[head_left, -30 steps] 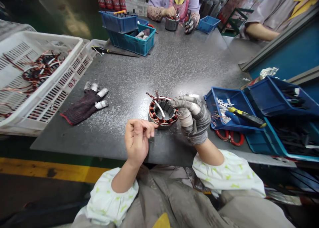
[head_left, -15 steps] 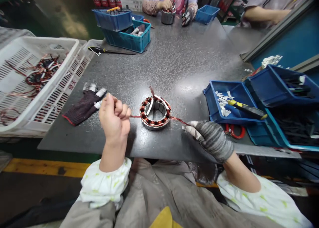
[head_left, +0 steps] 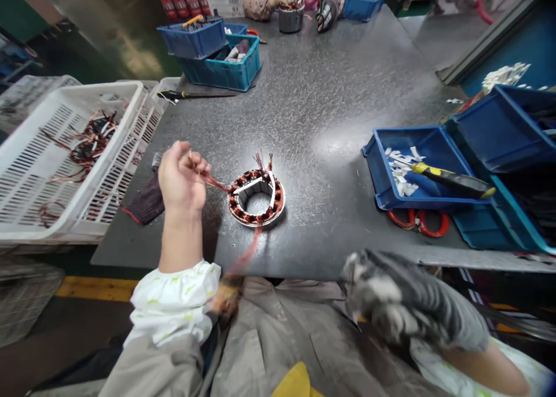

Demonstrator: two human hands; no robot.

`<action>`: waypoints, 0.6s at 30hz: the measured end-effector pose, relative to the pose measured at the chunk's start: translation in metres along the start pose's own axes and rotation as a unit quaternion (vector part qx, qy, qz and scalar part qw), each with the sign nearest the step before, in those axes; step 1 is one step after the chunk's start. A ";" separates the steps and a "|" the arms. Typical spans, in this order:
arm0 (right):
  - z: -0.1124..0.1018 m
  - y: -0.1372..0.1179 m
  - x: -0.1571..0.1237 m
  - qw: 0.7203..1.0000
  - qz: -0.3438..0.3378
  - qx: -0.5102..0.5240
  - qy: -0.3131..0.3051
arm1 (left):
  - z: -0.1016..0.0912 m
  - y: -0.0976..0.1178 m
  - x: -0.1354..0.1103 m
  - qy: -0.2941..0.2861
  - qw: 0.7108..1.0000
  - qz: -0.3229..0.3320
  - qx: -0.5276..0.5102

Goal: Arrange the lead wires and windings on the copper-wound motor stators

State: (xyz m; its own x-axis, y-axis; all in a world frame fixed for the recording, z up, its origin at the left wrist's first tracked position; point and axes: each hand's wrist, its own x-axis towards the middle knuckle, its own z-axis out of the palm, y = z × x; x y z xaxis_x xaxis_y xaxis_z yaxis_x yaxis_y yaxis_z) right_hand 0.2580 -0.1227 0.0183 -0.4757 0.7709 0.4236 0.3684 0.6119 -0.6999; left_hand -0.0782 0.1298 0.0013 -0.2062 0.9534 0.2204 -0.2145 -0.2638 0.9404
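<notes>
the left hand (head_left: pixel 180 180), which is bare, is held up at the left of the frame's middle, with the forearm almost upright. its fingers are bent and kept narrow, and they hold one bundle of copper wire (head_left: pixel 216 182), which runs to the left side of the copper-wound ring (head_left: pixel 257 218). the right hand (head_left: pixel 403 304), in a grey striped glove, is at the lower right, nearer than the front edge of the table (head_left: pixel 304 113). it is blurred, and i cannot tell whether its fingers hold something.

the ring lies flat on the table, a little left of the frame's middle. two white sleeves (head_left: pixel 273 190) lie on its top, and two wire ends (head_left: pixel 259 162) stand up at its far side. one blurred reddish strand (head_left: pixel 251 248) goes down from its near side.

at the right, one blue bin (head_left: pixel 417 202) holds several white scraps (head_left: pixel 403 186) and one yellow-and-black tool (head_left: pixel 452 180); two red handle loops (head_left: pixel 434 224) show just below it. at the upper left lies one long pointed tool (head_left: pixel 204 95). at the left, one white crate (head_left: pixel 139 105) contains tangled wires (head_left: pixel 91 145), which i cannot count. one dark glove (head_left: pixel 145 203) is partly hidden behind the left hand. at the top edge, a second wound piece (head_left: pixel 291 21) stands near a co-worker's sleeve (head_left: pixel 256 7).
</notes>
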 end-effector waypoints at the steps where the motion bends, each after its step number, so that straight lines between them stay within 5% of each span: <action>1: 0.000 0.006 0.002 0.999 0.011 0.018 0.032 | 0.001 0.005 -0.004 0.038 0.996 0.075 0.032; 3: 0.006 0.018 0.014 0.990 0.038 -0.027 0.134 | 0.005 0.021 -0.019 0.092 0.962 0.232 0.108; 5: 0.017 0.027 0.035 0.978 0.023 -0.115 0.171 | 0.014 0.039 -0.041 0.061 0.935 0.288 0.198; 8: 0.037 0.036 0.076 0.969 -0.021 -0.218 0.115 | 0.034 0.053 -0.071 -0.105 0.910 0.211 0.342; 11: 0.055 0.040 0.114 0.959 0.006 -0.284 0.012 | 0.055 0.047 -0.080 -0.221 0.857 0.164 0.436; 14: 0.069 0.041 0.133 0.943 0.033 -0.323 -0.074 | 0.066 0.034 -0.074 -0.257 0.838 0.151 0.457; 18: 0.089 0.031 0.131 0.943 0.054 -0.323 -0.055 | 0.064 0.027 -0.069 -0.271 0.873 0.136 0.382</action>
State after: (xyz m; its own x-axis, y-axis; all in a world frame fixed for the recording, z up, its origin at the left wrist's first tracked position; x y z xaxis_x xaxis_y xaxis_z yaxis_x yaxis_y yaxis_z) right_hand 0.1361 -0.0184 0.0010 -0.4750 0.8332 0.2831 0.8119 0.5391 -0.2242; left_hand -0.0085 0.0665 0.0279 0.3756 0.8546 0.3585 0.5140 -0.5140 0.6867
